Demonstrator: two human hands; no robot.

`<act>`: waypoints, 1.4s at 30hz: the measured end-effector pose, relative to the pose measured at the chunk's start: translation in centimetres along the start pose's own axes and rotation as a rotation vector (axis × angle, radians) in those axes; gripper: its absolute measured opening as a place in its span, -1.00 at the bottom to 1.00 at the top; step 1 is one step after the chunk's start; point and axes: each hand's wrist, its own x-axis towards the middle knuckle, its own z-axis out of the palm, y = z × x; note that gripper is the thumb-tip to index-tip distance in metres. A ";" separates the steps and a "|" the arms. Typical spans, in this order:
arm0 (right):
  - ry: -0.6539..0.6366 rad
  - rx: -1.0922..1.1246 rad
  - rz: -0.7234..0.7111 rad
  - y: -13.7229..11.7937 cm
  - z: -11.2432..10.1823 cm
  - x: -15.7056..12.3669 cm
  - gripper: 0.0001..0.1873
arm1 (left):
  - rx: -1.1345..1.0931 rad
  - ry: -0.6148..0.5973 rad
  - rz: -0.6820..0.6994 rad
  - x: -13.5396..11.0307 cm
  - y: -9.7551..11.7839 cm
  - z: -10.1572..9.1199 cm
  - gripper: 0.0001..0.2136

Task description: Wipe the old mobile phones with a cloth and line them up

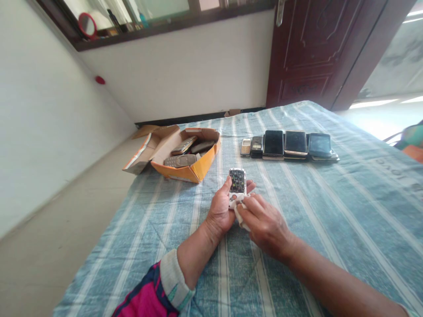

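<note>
A small white mobile phone [237,181] with a dark, patterned front lies upright in my left hand [220,208], the thumb along its left edge and fingertips showing past its right side. My right hand [266,222] pinches a crumpled white cloth [243,216] against the phone's lower end. Part of the cloth is hidden under the right fingers. Both hands are above the striped blue cover, near its middle.
An open orange cardboard box [202,169] holding several old phones stands at the left edge of the striped cover [330,229]. Further back on the right is a row of phones, some stacked, including a black phone [273,143]. A dark red door [317,53] is behind.
</note>
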 end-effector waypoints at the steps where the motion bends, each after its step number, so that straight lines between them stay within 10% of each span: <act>1: 0.008 0.005 0.026 0.2 0.0 0.0 -0.69 | -0.001 -0.012 0.000 0.0 0.0 0.0 -0.59; 15: 0.166 0.359 0.606 3.6 -0.1 0.4 -0.78 | 0.052 -0.072 -0.040 -0.3 -0.2 0.2 -0.71; 25: 0.091 0.424 0.335 0.4 1.1 -0.2 -0.73 | -0.010 0.033 0.031 0.3 0.8 -0.5 -0.64; 42: 0.270 0.516 0.627 3.9 -0.9 1.2 -0.71 | 0.281 0.040 0.027 -0.5 0.4 -0.6 -0.75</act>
